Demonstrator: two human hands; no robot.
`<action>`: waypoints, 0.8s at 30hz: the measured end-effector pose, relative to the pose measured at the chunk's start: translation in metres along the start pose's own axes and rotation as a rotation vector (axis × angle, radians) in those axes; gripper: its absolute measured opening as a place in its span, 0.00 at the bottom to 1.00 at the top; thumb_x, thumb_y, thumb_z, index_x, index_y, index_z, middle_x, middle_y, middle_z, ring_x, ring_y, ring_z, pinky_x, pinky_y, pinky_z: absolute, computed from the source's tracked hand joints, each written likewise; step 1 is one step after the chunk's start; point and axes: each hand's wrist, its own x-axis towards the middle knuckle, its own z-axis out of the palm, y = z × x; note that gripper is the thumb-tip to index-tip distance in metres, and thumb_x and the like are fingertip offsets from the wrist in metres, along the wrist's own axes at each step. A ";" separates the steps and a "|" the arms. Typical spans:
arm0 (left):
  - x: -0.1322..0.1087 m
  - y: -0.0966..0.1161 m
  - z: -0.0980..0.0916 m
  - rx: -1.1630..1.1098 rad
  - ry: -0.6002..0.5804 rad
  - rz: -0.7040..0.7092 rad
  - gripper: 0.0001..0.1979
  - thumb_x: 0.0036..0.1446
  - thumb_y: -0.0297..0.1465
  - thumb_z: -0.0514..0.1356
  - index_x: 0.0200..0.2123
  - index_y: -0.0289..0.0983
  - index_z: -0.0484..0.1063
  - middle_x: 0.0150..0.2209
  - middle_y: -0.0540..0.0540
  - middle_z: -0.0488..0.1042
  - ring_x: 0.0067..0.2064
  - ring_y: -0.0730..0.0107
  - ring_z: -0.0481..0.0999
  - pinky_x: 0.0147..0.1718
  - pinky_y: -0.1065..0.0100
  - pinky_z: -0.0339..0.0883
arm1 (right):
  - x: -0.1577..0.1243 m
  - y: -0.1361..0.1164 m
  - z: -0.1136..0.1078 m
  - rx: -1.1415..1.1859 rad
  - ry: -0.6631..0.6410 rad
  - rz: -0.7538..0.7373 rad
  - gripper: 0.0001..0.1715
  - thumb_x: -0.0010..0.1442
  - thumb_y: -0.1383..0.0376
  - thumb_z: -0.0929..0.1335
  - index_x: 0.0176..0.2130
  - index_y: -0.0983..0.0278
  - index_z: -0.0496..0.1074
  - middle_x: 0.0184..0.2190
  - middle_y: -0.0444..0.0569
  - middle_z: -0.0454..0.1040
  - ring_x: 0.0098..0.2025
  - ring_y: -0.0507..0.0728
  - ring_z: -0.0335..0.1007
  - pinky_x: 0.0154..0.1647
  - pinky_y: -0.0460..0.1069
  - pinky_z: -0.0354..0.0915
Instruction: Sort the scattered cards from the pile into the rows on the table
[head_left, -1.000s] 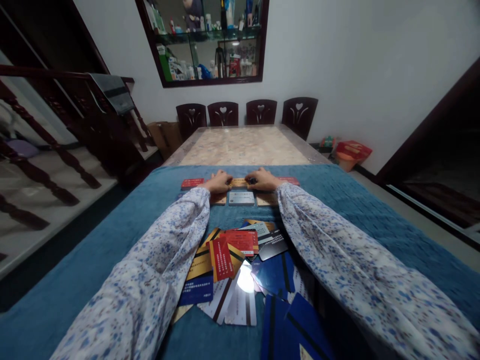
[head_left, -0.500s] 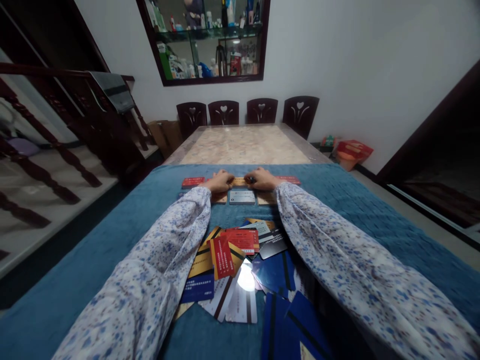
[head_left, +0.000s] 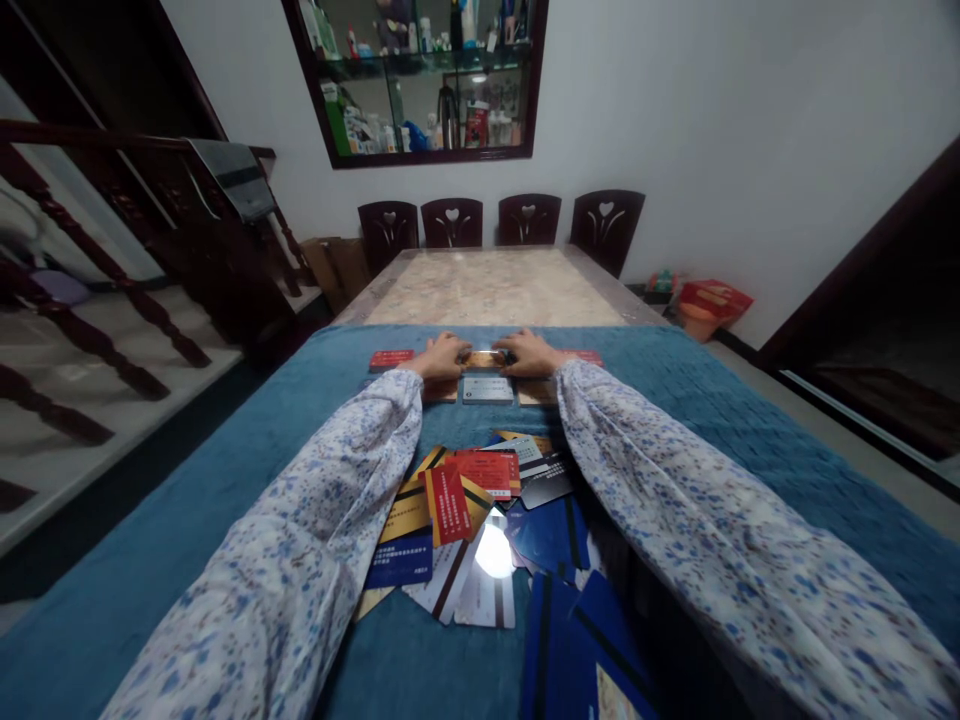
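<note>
My left hand (head_left: 442, 358) and my right hand (head_left: 528, 355) rest at the two ends of a gold card (head_left: 484, 360) in the far row on the blue cloth. Their fingers are bent around its edges; whether they grip it is unclear. Red cards (head_left: 391, 360) lie to the left and right in that row. Just nearer sits a silver card (head_left: 487, 390), with tan cards (head_left: 536, 392) on either side, partly under my hands. A loose pile of red, gold, blue, black and silver cards, topped by a red card (head_left: 450, 503), spreads between my forearms.
The blue cloth (head_left: 247, 480) covers the near part of the marble table (head_left: 495, 285). Behind it stand several dark chairs (head_left: 529, 220). A wooden railing (head_left: 112, 290) is at the left, and a red bag (head_left: 712, 300) sits on the floor at the right.
The fingers of both hands have spread somewhat around the gold card. The view has shifted slightly; the card pile looks the same.
</note>
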 end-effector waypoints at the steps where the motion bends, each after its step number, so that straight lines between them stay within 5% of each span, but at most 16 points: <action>1: -0.002 -0.001 -0.001 0.003 0.020 0.005 0.25 0.54 0.31 0.59 0.57 0.38 0.72 0.57 0.39 0.73 0.65 0.46 0.60 0.58 0.50 0.61 | -0.001 0.001 -0.001 0.002 0.011 -0.001 0.36 0.57 0.54 0.70 0.63 0.57 0.68 0.60 0.56 0.71 0.61 0.71 0.60 0.52 0.57 0.62; 10: -0.047 -0.003 -0.018 0.031 0.178 0.086 0.20 0.58 0.30 0.57 0.53 0.36 0.77 0.55 0.36 0.74 0.64 0.44 0.59 0.57 0.46 0.57 | -0.023 -0.009 -0.013 0.015 0.151 -0.093 0.24 0.63 0.57 0.67 0.55 0.62 0.77 0.52 0.59 0.75 0.55 0.68 0.60 0.46 0.55 0.56; 16: -0.092 -0.003 -0.019 0.023 0.240 0.095 0.17 0.59 0.30 0.58 0.50 0.37 0.78 0.51 0.37 0.76 0.62 0.44 0.61 0.56 0.44 0.56 | -0.049 -0.036 -0.023 0.053 0.237 -0.156 0.14 0.62 0.68 0.66 0.42 0.65 0.80 0.42 0.57 0.77 0.49 0.63 0.61 0.39 0.53 0.49; 24: -0.155 -0.007 -0.010 0.001 0.270 0.100 0.14 0.60 0.32 0.59 0.46 0.39 0.79 0.49 0.39 0.77 0.61 0.46 0.62 0.56 0.42 0.56 | -0.077 -0.076 -0.027 0.099 0.224 -0.182 0.12 0.62 0.69 0.66 0.38 0.64 0.80 0.41 0.55 0.78 0.48 0.62 0.60 0.37 0.52 0.46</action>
